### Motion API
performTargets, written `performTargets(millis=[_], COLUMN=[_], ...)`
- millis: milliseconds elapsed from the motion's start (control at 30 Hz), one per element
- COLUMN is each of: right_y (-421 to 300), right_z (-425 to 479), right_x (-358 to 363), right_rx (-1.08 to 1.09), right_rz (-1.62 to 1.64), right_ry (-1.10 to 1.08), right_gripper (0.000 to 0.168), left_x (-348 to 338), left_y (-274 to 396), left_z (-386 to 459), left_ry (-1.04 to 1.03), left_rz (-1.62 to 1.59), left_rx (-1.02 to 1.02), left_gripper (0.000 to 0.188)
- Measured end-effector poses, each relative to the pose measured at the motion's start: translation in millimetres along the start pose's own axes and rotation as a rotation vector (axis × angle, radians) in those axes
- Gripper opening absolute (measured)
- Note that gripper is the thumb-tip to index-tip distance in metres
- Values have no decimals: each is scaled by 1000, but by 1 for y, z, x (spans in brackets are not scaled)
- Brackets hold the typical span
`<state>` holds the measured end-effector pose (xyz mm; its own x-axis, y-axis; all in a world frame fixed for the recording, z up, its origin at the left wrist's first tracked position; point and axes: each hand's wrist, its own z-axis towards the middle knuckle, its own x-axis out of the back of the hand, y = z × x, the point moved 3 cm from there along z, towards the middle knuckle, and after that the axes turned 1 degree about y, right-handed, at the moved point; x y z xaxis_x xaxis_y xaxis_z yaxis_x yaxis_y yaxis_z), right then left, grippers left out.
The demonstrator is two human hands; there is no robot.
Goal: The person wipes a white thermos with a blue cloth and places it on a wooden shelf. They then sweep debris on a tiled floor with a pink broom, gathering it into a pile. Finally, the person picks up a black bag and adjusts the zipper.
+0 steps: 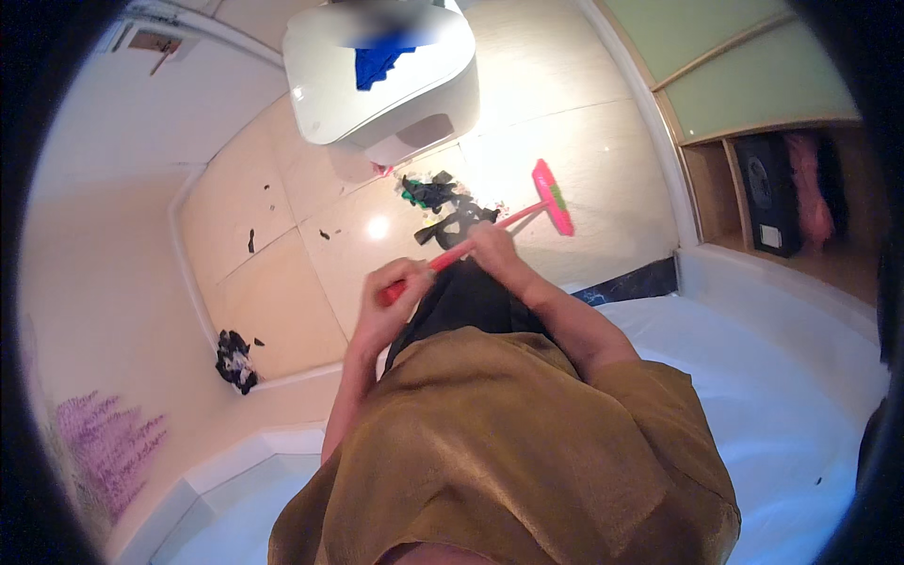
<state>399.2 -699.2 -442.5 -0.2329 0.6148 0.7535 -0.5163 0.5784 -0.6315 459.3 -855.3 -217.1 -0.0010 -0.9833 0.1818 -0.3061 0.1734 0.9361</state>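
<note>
Both of my hands grip the handle (452, 256) of a pink and red broom. My left hand (394, 293) wraps the handle's end, and my right hand (493, 248) closes around it further along. The broom head (553, 198), pink with a green patch, is low over the pale tiled floor to the right. Black scraps (431, 194) with green and small light bits lie in a heap beyond my hands. More black material (459, 229) lies by my right hand, partly hidden by it. My dark trousers (470, 300) show below the handle.
A white rounded table-like piece (311, 78) bears a blue cloth (378, 67). Black debris (236, 360) sits in the left corner, with stray bits (251, 241) on the tiles. A shelf unit (713, 191) is at right; white bedding (763, 395) lies beside me.
</note>
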Motion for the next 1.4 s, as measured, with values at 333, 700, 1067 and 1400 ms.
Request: performTargets(millis=[333, 700, 1067, 1400], right_y=[-80, -87, -151, -54], right_z=[49, 68, 75, 34], right_x=[5, -67, -31, 13], right_rx=[199, 322, 486, 266], right_rz=[49, 0, 258, 5], right_ry=[-187, -372, -369, -214], right_gripper=[15, 10, 10, 9], left_x=[39, 29, 28, 17], left_y=[24, -21, 35, 2], left_z=[-55, -78, -110, -66], left_ry=[372, 800, 839, 233], left_rz=[-189, -210, -142, -144], left_rx=[-123, -11, -126, -37], left_gripper=[20, 20, 21, 18])
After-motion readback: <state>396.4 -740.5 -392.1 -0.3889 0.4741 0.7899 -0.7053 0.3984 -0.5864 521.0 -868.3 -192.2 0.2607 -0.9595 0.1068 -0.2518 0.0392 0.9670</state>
